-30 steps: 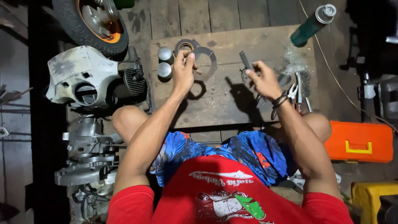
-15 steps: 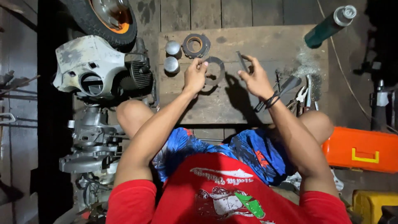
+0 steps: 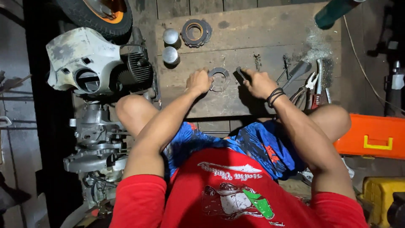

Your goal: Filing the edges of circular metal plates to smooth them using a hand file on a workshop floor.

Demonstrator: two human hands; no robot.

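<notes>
Two bare hands on a worn wooden tabletop (image 3: 253, 38), left hand (image 3: 199, 81) pinching a flat metal ring (image 3: 219, 78) at its rim, right hand (image 3: 258, 82) clenched around a slim dark tool (image 3: 240, 72) just beside the ring, two round metal caps (image 3: 170, 45) nearby.

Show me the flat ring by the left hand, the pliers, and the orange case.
Flat ring (image 3: 220, 79), head view, on its lower band.
Pliers (image 3: 311, 81), head view, on the jaws' pivot.
Orange case (image 3: 358, 137), head view, on its lid.
</notes>
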